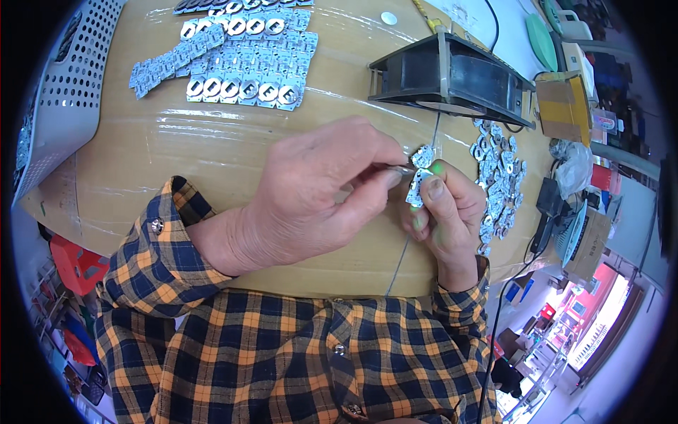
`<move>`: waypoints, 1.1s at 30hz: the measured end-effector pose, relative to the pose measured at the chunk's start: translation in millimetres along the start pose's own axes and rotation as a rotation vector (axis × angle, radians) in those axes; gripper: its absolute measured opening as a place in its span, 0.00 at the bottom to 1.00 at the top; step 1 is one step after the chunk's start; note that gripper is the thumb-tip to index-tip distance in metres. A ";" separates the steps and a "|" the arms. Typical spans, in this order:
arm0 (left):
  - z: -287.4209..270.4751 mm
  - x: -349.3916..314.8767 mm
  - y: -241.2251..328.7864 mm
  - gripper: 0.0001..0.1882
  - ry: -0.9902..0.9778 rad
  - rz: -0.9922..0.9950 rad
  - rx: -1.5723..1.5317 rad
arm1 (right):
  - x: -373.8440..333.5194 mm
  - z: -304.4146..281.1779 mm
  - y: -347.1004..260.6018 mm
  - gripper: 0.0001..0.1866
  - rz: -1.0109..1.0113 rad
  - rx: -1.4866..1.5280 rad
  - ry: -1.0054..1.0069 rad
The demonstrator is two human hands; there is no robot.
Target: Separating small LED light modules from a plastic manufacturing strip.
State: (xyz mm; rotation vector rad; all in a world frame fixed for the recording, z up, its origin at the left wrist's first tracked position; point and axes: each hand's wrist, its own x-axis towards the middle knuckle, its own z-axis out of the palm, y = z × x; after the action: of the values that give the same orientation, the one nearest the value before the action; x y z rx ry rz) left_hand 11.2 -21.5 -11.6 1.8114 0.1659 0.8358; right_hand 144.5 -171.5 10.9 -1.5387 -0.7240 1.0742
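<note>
Close in front of my chest, both hands meet over a small white circuit board [415,192]. It is pinched between the thumb and fingers of my right hand [455,205]. At its upper end a second rounded board piece [422,155] with silvery parts sticks up; whether the two are joined I cannot tell. My left hand [321,187] is closed, thumb against fingers, on a thin metal piece [402,169] whose tip touches the boards. Most of that piece is hidden by the fingers, so its kind does not show.
Panels of uncut circuit boards [247,67] lie at the far left, beside a perforated plastic basket [78,99]. A black fan [448,74] stands at the far right. Loose small boards [500,177] are heaped right of my right hand, near a cardboard box [565,106] and a black cable [519,265].
</note>
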 end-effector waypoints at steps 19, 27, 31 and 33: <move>3.0 -1.3 3.4 0.07 -0.039 -0.514 -0.563 | 2.4 -7.9 0.5 0.15 -0.297 -0.606 0.153; 0.9 -5.0 1.4 0.08 -0.085 -0.497 -0.482 | 6.0 -11.2 -5.3 0.09 -0.344 -0.692 -0.003; 2.8 -6.1 0.7 0.07 -0.199 -0.496 -0.475 | 4.8 -10.6 -4.5 0.07 -0.364 -0.537 0.065; 3.6 -4.6 1.5 0.07 -0.200 -0.533 -0.504 | 6.6 -12.5 -3.7 0.06 -0.388 -0.537 0.076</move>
State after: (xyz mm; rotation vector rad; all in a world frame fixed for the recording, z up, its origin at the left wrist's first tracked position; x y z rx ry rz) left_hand 9.6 -27.1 -13.0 1.2737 0.2669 0.2782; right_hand 158.9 -170.1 13.0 -1.7701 -1.2693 0.5480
